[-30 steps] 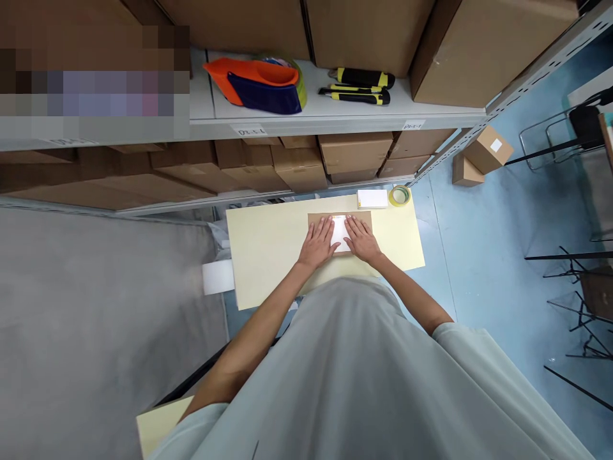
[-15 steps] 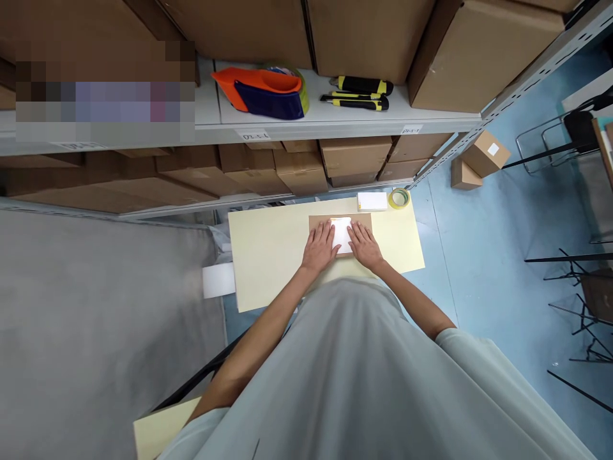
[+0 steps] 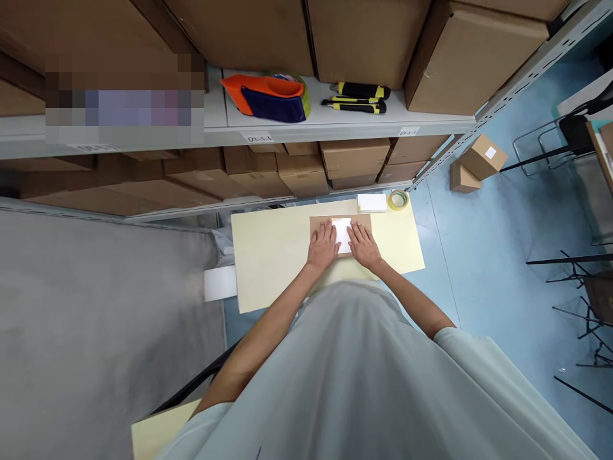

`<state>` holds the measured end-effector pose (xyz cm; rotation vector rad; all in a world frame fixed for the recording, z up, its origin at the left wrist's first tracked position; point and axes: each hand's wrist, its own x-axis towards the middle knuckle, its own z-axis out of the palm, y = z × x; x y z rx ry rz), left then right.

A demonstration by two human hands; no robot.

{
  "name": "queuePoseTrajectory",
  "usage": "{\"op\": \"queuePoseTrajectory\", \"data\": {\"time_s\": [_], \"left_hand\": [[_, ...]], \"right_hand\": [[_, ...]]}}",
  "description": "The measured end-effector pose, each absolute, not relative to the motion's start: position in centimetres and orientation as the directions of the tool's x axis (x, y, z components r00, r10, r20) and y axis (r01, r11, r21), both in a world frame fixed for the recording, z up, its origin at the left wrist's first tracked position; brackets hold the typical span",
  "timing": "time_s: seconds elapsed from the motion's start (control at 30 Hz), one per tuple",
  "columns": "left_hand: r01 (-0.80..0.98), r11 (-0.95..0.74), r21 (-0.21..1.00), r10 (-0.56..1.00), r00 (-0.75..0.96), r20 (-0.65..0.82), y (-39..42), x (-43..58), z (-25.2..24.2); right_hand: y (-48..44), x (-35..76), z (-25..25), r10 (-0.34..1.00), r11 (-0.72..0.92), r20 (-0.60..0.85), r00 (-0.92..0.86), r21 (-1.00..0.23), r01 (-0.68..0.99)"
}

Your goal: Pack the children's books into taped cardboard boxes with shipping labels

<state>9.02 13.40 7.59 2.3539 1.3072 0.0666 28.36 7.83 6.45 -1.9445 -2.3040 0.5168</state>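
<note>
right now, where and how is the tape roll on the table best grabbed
Probably the right rim of the tape roll, right hand coming from the right, thumb in the hole: the ring lies flat, hole up, white block close on its left.

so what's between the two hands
White paper, lying on brown cardboard, shows between the left hand and the right hand in the head view.

Pale yellow tabletop [image 3: 268,249] with brown cardboard [image 3: 364,220], a white block [image 3: 371,204] and a tape roll [image 3: 398,207] on it.
</note>
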Motion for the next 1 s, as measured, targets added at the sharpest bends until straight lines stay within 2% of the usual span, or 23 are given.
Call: {"op": "queuePoseTrajectory", "data": {"time_s": [0.23, 0.37, 0.43, 0.5, 0.57, 0.63, 0.7, 0.8, 1.0], "left_hand": [[0.789, -0.458, 0.409, 0.810, 0.560, -0.175, 13.8, 9.0, 7.7], [0.765, -0.450, 0.460, 0.820, 0.558, -0.126, 12.4, 7.2, 7.7], [0.776, -0.377, 0.506, 0.871, 0.483, -0.091, 10.9, 5.4, 7.1], [0.789, -0.237, 0.566, 0.931, 0.351, -0.100, 9.2, 3.3, 5.9], [0.783, -0.059, 0.620, 0.953, 0.229, -0.199, 7.5, 1.5, 4.5], [0.756, 0.059, 0.652, 0.937, 0.184, -0.298, 6.2, 0.6, 3.4], [0.722, 0.091, 0.686, 0.918, 0.206, -0.339, 5.6, 0.5, 2.9], [0.667, 0.086, 0.740, 0.916, 0.239, -0.321, 5.6, 1.2, 3.4], [0.578, 0.097, 0.810, 0.970, 0.126, -0.206, 6.0, 1.5, 7.1]], "right_hand": [[7.9, 28.4, 6.1, 0.974, 0.138, -0.125, -0.191, -0.342, 0.929], [6.8, 29.1, 6.3, 0.978, 0.100, -0.134, -0.158, -0.364, 0.926], [5.5, 30.1, 6.3, 0.988, 0.032, -0.124, -0.088, -0.395, 0.918], [3.7, 31.4, 6.1, 0.992, -0.065, -0.129, 0.007, -0.450, 0.891], [1.7, 32.6, 5.8, 0.978, -0.176, -0.191, 0.086, -0.519, 0.836], [0.0, 33.3, 5.5, 0.950, -0.271, -0.289, 0.116, -0.588, 0.762], [-1.1, 33.4, 5.3, 0.932, -0.319, -0.350, 0.097, -0.662, 0.678], [-1.4, 32.8, 5.8, 0.930, -0.345, -0.353, 0.105, -0.737, 0.582], [0.8, 32.6, 10.4, 0.918, -0.389, -0.258, 0.301, -0.734, 0.557]]}}
